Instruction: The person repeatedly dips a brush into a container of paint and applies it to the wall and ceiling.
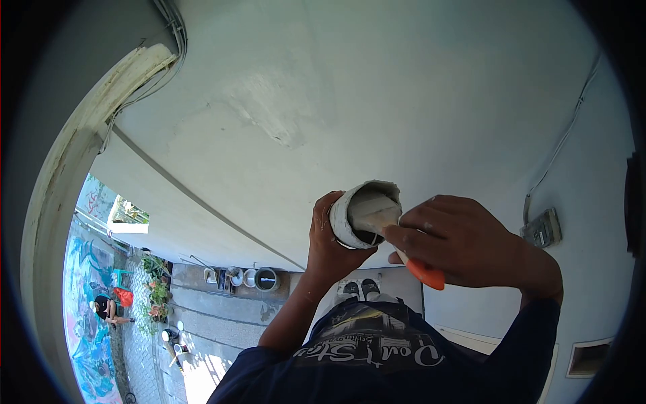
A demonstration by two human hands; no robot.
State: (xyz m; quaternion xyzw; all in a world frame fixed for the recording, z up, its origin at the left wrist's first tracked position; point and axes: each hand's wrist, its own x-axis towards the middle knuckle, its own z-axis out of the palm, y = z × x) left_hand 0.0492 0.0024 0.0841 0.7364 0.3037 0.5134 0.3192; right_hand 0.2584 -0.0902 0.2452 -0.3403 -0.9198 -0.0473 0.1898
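My left hand (328, 246) is wrapped round a paint-smeared white cup (340, 219), tilted so that its mouth faces me. In my right hand (464, 239) is a paintbrush (378, 214) with an orange handle end (426, 275). The brush head is inside the cup's mouth, coated in pale paint, and my fingers hide part of the handle. Beyond both hands rises a pale wall (404, 101) with a rough whitish patch (266, 118).
Cables run by the pillar (91, 124) at left. An electric meter box (542, 229) hangs at right. Below stand several buckets (267, 279), potted plants (158, 289) and more containers (171, 335). A person (106, 308) sits by a painted mural wall (87, 269).
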